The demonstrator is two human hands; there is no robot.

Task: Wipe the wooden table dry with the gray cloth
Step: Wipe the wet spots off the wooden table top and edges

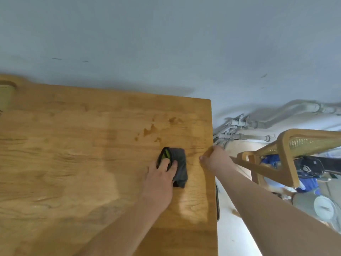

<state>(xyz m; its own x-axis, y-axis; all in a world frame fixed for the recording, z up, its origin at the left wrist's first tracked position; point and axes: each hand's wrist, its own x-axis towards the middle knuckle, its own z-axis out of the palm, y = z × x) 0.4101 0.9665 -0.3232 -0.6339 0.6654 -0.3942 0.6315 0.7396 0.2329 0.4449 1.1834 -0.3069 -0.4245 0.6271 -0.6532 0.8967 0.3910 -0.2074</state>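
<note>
The wooden table (73, 154) fills the lower left of the head view. A folded gray cloth (180, 164) with a green patch lies near the table's right edge. My left hand (160, 178) presses flat on the cloth, fingers spread over its left part. Dark wet patches (150, 131) show on the wood just beyond the cloth. My right hand (215, 158) rests at the table's right edge, fingers curled over the edge, nothing held in it.
A wooden chair with a woven cane back (287, 154) stands right of the table. White pipes (245, 126) run along the wall base. Blue items and a round white object (324, 207) lie on the floor at right. Another chair back (7, 91) shows at far left.
</note>
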